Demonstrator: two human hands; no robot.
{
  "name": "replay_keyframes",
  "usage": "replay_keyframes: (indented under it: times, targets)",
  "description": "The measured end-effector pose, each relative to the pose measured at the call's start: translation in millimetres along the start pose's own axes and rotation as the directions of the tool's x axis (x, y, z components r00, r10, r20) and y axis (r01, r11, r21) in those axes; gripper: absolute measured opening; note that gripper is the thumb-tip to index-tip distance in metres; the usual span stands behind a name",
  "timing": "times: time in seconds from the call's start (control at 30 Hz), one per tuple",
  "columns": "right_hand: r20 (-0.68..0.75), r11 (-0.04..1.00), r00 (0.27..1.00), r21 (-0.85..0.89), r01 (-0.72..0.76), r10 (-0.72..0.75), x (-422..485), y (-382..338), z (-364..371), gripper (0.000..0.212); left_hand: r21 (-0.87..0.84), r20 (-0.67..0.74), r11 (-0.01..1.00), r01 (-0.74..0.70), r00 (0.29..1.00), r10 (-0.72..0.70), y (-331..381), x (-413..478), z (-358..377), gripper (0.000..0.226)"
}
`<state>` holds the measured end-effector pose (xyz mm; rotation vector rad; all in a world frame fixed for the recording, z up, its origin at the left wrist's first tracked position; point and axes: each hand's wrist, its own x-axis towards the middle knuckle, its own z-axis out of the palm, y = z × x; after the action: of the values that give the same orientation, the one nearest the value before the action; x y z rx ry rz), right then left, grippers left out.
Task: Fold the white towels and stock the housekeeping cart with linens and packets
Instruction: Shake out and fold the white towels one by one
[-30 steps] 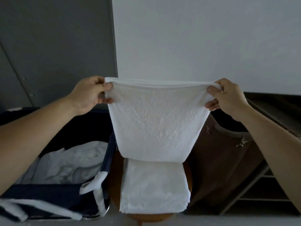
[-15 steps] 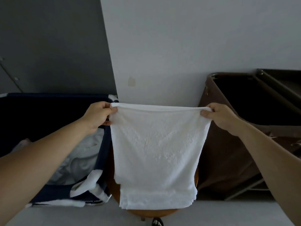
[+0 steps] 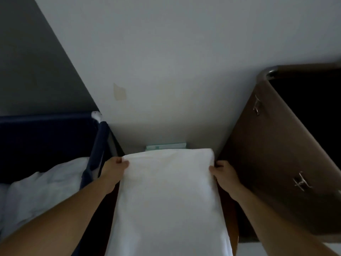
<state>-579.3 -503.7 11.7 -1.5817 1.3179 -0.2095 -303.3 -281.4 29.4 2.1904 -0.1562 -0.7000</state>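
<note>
Both our hands grip the far corners of a white towel spread flat ahead of us.

The white towel (image 3: 168,196) runs from our chest toward the wall, over a wooden stool edge (image 3: 233,235). Our left hand (image 3: 115,168) pinches its far left corner, our right hand (image 3: 222,172) the far right corner, fingers closed on the cloth. Left of it, crumpled white linens (image 3: 42,189) lie in the navy hamper (image 3: 46,139); right stands the brown cart bag (image 3: 273,154). Beyond the towel's far edge, a greenish packet (image 3: 166,146) meets the wall.
</note>
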Motion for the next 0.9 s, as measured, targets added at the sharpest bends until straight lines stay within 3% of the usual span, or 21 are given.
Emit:
replay_keyframes:
  times: [0.13,0.23,0.37,0.47,0.57,0.67,0.8,0.9]
  targets:
    - [0.062,0.998,0.997,-0.014,-0.054,0.055,15.6,25.1,21.6,0.045,-0.021,0.071,0.997,0.068,0.995,-0.066,-15.4,20.9,20.2,0.036]
    - [0.009,0.993,0.993,-0.012,-0.116,0.116,23.5,37.6,29.6,0.051,0.044,0.106,0.994,0.101,0.989,-0.105,-29.2,27.5,27.7,0.042]
    - [-0.066,0.991,0.996,-0.119,-0.060,0.053,16.1,49.9,36.7,0.042,0.061,0.103,0.995,0.084,0.991,-0.090,-51.2,20.5,27.6,0.041]
    - [-0.077,0.995,0.997,-0.093,0.019,-0.026,5.6,44.0,35.6,0.027,-0.028,0.099,0.996,0.090,0.991,-0.087,-49.9,16.4,21.1,0.026]
    - [-0.092,0.988,0.986,0.050,0.146,-0.141,-10.0,31.6,31.6,0.017,-0.132,0.052,0.990,-0.041,0.997,0.048,-36.8,9.7,12.7,0.017]
    - [-0.053,0.972,0.982,0.141,0.187,-0.181,-31.0,29.9,27.8,0.024,-0.354,0.102,0.935,0.013,0.995,0.024,-35.4,-9.2,5.6,0.014]
    - [-0.013,0.996,0.999,0.088,-0.028,0.029,-39.2,59.9,35.2,0.036,-0.371,0.266,0.882,0.290,0.943,-0.198,-60.5,-34.2,1.6,0.024]
    - [-0.034,0.986,0.987,-0.045,-0.161,0.159,-36.6,79.5,43.3,0.035,-0.362,0.354,0.869,0.338,0.912,-0.207,-70.6,-43.0,3.0,0.032]
